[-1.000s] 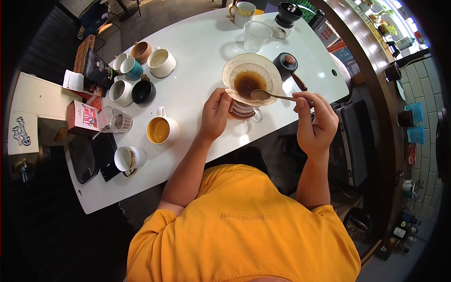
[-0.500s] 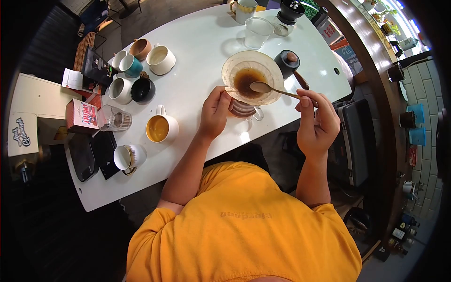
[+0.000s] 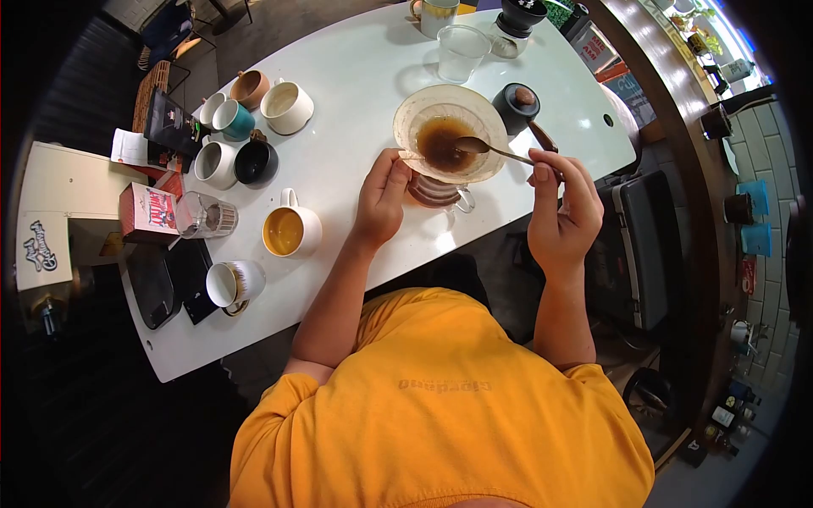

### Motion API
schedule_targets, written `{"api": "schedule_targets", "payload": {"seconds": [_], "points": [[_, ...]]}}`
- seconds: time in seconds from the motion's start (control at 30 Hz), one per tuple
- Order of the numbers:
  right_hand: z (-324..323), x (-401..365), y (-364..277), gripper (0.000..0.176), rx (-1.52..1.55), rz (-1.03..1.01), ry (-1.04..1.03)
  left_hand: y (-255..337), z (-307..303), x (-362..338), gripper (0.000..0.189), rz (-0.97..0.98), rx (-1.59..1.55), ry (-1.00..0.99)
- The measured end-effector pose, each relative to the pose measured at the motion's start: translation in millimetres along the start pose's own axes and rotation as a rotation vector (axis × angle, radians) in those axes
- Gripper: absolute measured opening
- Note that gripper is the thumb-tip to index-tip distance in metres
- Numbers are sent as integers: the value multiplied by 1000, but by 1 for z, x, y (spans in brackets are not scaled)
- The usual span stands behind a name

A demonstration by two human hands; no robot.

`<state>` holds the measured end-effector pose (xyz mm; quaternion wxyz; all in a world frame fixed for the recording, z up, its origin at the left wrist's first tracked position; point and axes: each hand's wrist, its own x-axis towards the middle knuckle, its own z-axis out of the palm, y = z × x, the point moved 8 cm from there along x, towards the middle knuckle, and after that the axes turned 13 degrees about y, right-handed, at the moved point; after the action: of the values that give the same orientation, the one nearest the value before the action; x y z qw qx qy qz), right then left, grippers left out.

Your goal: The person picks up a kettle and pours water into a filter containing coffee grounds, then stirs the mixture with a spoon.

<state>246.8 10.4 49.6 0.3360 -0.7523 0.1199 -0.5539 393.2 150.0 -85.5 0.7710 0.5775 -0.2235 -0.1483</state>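
Observation:
Brown liquid with coffee grounds fills the middle of a cream cone-shaped coffee filter (image 3: 406,114), set over a glass server (image 3: 436,195). My left hand (image 3: 381,203) pinches the near-left edge of the filter between thumb and fingers. Between the thumb and fingers of my right hand (image 3: 566,207) is the handle of a spoon (image 3: 506,154). The spoon slants leftward over the filter's rim, its bowl at the surface of the liquid. A dark lidded pot with a wooden handle (image 3: 517,108) stands just beyond the filter on the right.
Left of my arm are a white mug of amber liquid (image 3: 309,233), a patterned cup (image 3: 250,279), and a ribbed glass (image 3: 207,216). Several cups, including a black one (image 3: 257,162), cluster farther back. A clear plastic cup (image 3: 463,52) and a coffee grinder (image 3: 518,21) stand at the far side.
The spoon's bowl has shifted slightly away from me within the liquid and turned. My right hand has moved a little left, while my left hand keeps its hold on the filter's edge.

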Motion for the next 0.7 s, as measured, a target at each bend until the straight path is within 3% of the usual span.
{"api": "schedule_targets", "payload": {"seconds": [0.7], "points": [[-5,-4,12,12,45,51,93,0,-7,7,23,-26,-20,24]]}}
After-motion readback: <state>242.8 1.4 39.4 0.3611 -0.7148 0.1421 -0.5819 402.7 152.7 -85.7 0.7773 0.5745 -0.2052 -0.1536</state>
